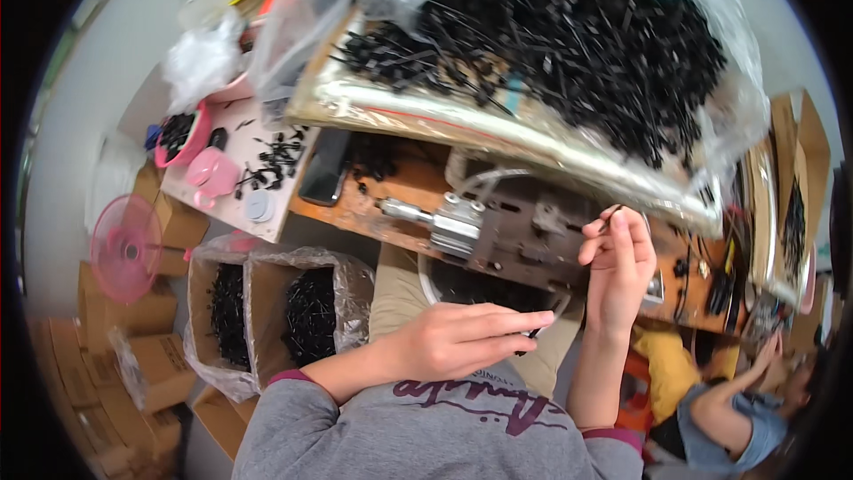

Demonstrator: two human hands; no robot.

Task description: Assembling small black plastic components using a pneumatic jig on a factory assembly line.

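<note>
My left hand (471, 338) is in front of my lap, its fingers held together around a small black part (534, 332) near the fingertips. My right hand (619, 258) is raised by the right end of a small bench fixture. Thumb and forefinger are pinched on a small dark piece (611, 213), too small to name. Between and beyond my hands, the fixture's silver air cylinder (458, 228) is mounted on a dark metal plate (508, 253). Behind it, a clear plastic bag (742, 44) lies spread with a heap of thin black stemmed parts (577, 27).
On the wooden bench (355, 224) lies a dark phone (326, 166). At the left, a white table (267, 229) carries a pink tub (191, 147) and loose black parts. Lined boxes (253, 320) of black parts stand below, near a pink fan (133, 249). Another person (729, 422) sits at right.
</note>
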